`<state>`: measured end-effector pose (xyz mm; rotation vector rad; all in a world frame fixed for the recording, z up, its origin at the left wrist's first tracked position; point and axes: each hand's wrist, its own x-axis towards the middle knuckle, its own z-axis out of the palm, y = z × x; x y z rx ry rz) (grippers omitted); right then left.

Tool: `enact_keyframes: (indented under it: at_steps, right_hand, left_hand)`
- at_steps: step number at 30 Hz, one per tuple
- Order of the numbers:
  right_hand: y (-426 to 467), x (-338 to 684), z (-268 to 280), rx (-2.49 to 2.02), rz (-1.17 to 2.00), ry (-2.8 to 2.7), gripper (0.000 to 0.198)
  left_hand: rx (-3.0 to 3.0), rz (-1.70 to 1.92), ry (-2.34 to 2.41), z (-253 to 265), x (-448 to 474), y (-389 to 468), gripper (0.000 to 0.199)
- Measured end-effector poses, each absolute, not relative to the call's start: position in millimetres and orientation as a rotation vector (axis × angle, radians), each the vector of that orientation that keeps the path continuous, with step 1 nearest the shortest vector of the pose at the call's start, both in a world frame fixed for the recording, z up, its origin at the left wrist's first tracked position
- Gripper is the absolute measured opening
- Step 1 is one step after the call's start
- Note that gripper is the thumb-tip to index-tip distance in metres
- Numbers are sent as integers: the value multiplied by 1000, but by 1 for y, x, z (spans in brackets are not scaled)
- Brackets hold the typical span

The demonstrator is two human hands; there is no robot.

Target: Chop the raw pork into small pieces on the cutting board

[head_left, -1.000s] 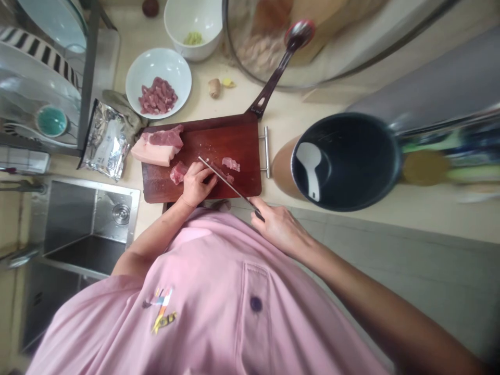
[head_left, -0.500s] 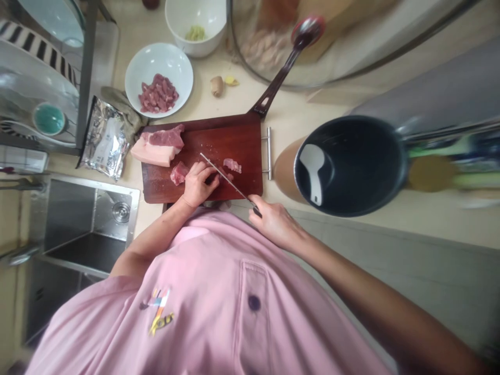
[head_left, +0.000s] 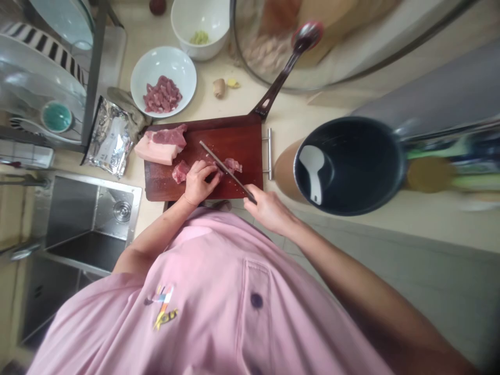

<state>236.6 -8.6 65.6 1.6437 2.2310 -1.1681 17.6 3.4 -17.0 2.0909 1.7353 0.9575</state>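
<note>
On a dark red wooden cutting board (head_left: 156,182), my left hand (head_left: 200,182) presses down with curled fingers on a strip of raw meat (head_left: 180,171), whose end sticks out at the left. My right hand (head_left: 269,209) grips the handle of a knife (head_left: 226,171). The blade slants up and left, close beside the left fingertips. Small cut slices of meat (head_left: 233,165) lie just right of the blade. A larger slab of pork (head_left: 162,145) with a pale fat layer rests at the board's upper left.
Behind the board stand a white bowl of cut meat (head_left: 190,99) and a deeper bowl (head_left: 179,31) with something pale green. Ginger pieces (head_left: 219,88) and a ladle-like spoon (head_left: 279,78) lie nearby. A dark pot (head_left: 363,166) stands right; a sink (head_left: 70,213) is left.
The right hand and knife have shifted slightly up and left. More cut meat now shows beside the blade. The left hand stays on the meat; the whole view has shifted a little.
</note>
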Motion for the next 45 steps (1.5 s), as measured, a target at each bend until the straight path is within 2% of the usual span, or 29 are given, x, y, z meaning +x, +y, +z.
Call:
enact_keyframes:
  at_steps: [5, 15, 30, 36, 45]
  right_hand:
    - [-13, 240, 76, 1713, -1076, 2284, 36]
    - [-34, 252, 84, 1600, -1122, 2191, 37]
    - [-17, 233, 73, 1603, -1125, 2144, 31]
    - [-8, 212, 56, 1610, -996, 2297, 32]
    - [-10, 235, 68, 1635, -1173, 2251, 28]
  left_hand:
    - [2085, 1066, 1693, -13, 14, 0, 16]
    - [2114, 971, 1720, -19, 17, 4, 22]
    - [2098, 941, 1722, -17, 18, 6, 18]
    - [2119, 939, 1707, -18, 17, 6, 14]
    - [2045, 933, 1736, -16, 18, 4, 18]
